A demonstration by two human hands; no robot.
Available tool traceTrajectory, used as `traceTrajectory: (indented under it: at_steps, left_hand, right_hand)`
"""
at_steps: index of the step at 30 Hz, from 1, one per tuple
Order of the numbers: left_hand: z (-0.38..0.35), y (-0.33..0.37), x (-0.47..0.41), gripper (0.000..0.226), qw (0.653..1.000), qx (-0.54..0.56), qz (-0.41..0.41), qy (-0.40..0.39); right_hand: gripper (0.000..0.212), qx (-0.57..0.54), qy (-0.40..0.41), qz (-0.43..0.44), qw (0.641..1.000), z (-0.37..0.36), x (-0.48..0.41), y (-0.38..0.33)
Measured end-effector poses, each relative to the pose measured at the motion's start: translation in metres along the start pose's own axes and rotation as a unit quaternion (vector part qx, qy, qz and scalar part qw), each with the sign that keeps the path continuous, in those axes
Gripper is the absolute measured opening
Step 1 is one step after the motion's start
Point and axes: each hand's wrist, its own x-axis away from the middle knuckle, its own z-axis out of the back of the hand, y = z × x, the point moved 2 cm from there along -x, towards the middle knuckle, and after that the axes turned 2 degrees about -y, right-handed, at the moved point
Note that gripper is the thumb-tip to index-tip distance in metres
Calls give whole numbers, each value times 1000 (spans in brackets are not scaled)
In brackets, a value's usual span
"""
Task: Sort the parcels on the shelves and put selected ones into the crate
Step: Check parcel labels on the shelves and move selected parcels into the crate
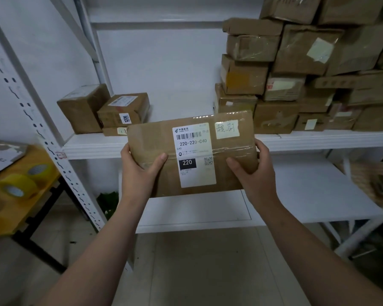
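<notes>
- Both hands hold the parcel (192, 155) in the air, label up, just in front of the shelf (91, 146) edge.
- The left hand (139, 173) grips its left edge, thumb on the face.
- The right hand (254, 175) grips the right edge the same way.
- A wide stretch of shelf board shows between the boxes (111, 111) at left and the stack (296, 85) at right.
- The lower shelf (307, 195) lies below the parcel.
</notes>
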Motion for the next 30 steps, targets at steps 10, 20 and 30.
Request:
traceTrajectory:
  at_steps: [10, 20, 30]
  left_hand:
    - [-4, -16, -3, 88, 1000, -25, -7, -9]
    - [-29, -41, -2, 83, 990, -35, -3, -137]
    - [-104, -74, 62, 79, 948, -33, 29, -314]
  right_hand:
    - [68, 2, 21, -46, 999, -1, 15, 14]
    - [61, 73, 93, -141, 983, 11, 50, 50]
    - [54, 193, 209, -266, 921, 76, 157, 97]
